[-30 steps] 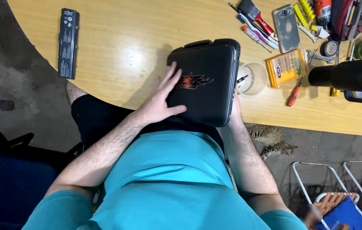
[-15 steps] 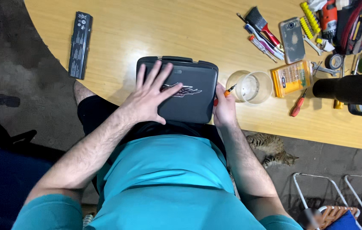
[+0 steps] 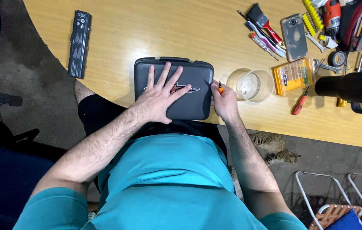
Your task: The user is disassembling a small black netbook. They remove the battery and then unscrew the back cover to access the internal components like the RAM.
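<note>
i see the wooden table (image 3: 155,30) with the dark grey laptop (image 3: 173,87) lying closed at its near edge. my left hand (image 3: 160,97) lies flat on the lid, fingers spread apart. my right hand (image 3: 224,101) touches the laptop's right side, fingers closed around a small orange-tipped screwdriver (image 3: 220,86). a clear plastic cup (image 3: 251,85) stands just beside it.
</note>
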